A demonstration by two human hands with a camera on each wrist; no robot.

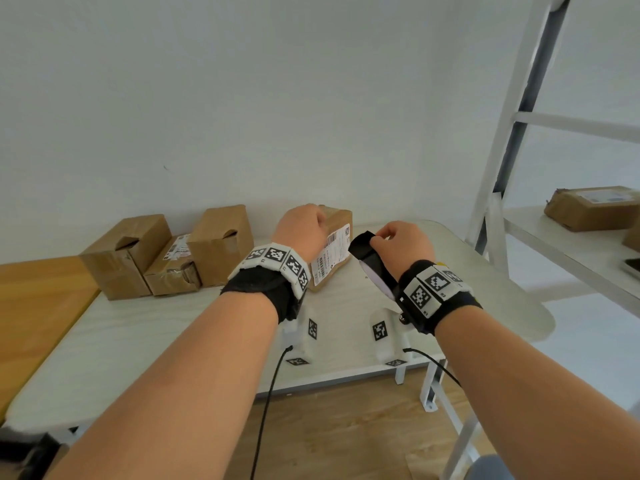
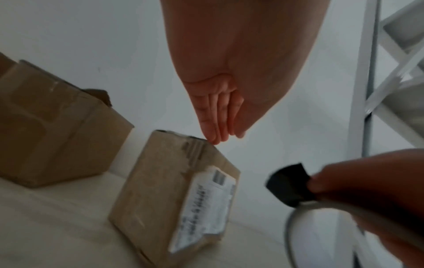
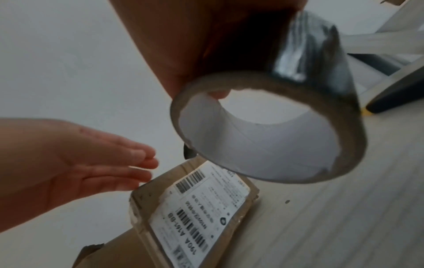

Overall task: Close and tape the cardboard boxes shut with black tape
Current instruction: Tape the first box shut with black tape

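Note:
A cardboard box (image 1: 337, 223) with a white shipping label (image 3: 199, 201) stands on the white table (image 1: 138, 341) near the wall. My left hand (image 1: 304, 226) hovers over its top, fingers straight and together, and the fingertips (image 2: 215, 137) meet the box's (image 2: 160, 190) upper far edge. To the right of the box my right hand (image 1: 398, 237) grips a roll of black tape (image 1: 372, 261) in the air. In the right wrist view one finger is hooked into the white core of the roll (image 3: 275, 127). A black flap of tape (image 2: 289, 185) is pinched at the top.
Three more cardboard boxes (image 1: 124, 258) (image 1: 173, 268) (image 1: 221, 244) stand in a row at the back left against the wall. A wooden tabletop (image 1: 34, 306) adjoins on the left. A white rack (image 1: 512, 133) at the right carries another parcel (image 1: 592, 207).

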